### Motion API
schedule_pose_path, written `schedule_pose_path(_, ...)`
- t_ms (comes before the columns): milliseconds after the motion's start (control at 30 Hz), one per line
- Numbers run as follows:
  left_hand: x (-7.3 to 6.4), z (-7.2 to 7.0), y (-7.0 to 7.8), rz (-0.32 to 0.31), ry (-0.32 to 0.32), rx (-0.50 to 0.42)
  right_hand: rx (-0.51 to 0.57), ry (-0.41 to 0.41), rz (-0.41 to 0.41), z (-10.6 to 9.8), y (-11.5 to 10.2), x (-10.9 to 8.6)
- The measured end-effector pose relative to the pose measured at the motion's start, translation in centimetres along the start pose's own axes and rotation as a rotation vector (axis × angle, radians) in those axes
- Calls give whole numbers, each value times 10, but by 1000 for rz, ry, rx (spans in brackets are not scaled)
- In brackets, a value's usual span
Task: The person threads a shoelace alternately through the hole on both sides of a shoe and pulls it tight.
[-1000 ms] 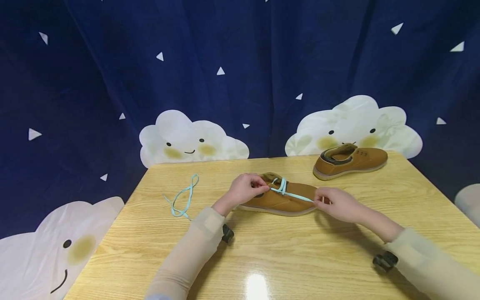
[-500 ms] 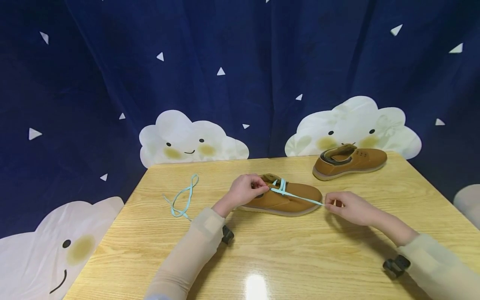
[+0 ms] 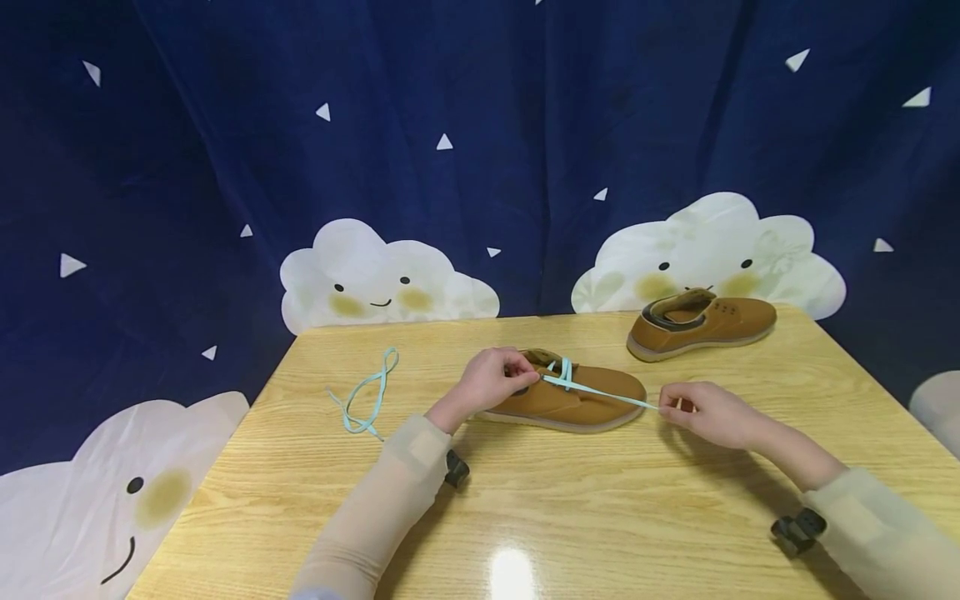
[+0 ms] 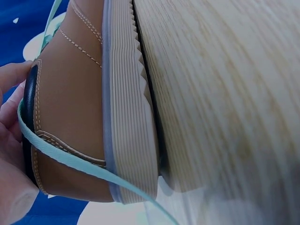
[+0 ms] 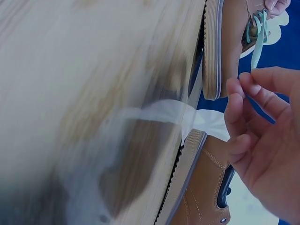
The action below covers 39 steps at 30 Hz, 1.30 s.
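A brown lace-up shoe (image 3: pixel 592 415) lies on the table, toe to the right, with a light-blue shoelace (image 3: pixel 600 392) threaded at its front eyelets. My left hand (image 3: pixel 491 379) pinches the shoe's edge beside the eyelets. In the left wrist view, its fingers (image 4: pixel 14 77) touch the dark collar, and a strand of shoelace (image 4: pixel 89 166) runs from behind them down across the heel. Beyond the toe, my right hand (image 3: pixel 708 412) pinches the stretched lace between thumb and forefinger. In the right wrist view its other fingers (image 5: pixel 241 145) are loosely bent.
A second brown shoe (image 3: pixel 705 325), without a lace, stands at the back right of the wooden table (image 3: pixel 300 517). Another light-blue shoelace (image 3: pixel 367 400) lies looped on the left. A dark-blue curtain (image 3: pixel 480 167) with clouds hangs behind.
My right hand has moved to the right, away from the toe, drawing out more lace; it slows in the last half second. The left hand and the shoe stay in place.
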State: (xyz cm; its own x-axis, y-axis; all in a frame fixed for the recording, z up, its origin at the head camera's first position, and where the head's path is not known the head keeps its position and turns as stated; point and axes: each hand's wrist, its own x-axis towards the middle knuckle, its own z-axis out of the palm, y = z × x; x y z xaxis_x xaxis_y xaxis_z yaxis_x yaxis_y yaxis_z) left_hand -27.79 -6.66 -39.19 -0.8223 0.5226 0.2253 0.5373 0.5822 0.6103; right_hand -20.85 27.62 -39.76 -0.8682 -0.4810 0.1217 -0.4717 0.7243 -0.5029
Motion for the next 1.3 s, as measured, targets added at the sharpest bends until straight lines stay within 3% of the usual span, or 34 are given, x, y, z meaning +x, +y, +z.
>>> schedule_pose_path(400, 1, 1, 1, 10, 3, 22, 34, -46, 13, 12, -2, 10)
schedule_pose_path(567, 1, 0, 2, 13, 5, 30, -9, -44, 13, 10, -3, 18)
schedule_pose_path(833, 1, 1, 1, 6, 7, 32, -43, 58, 0, -1, -22, 55)
schedule_pose_path(1133, 2, 2, -1, 9, 12, 35, 3, 240, -29, 17, -46, 99)
schedule_pose_path(1300, 3, 1, -2, 12, 13, 29, 50, 231, -29, 28, -55, 115)
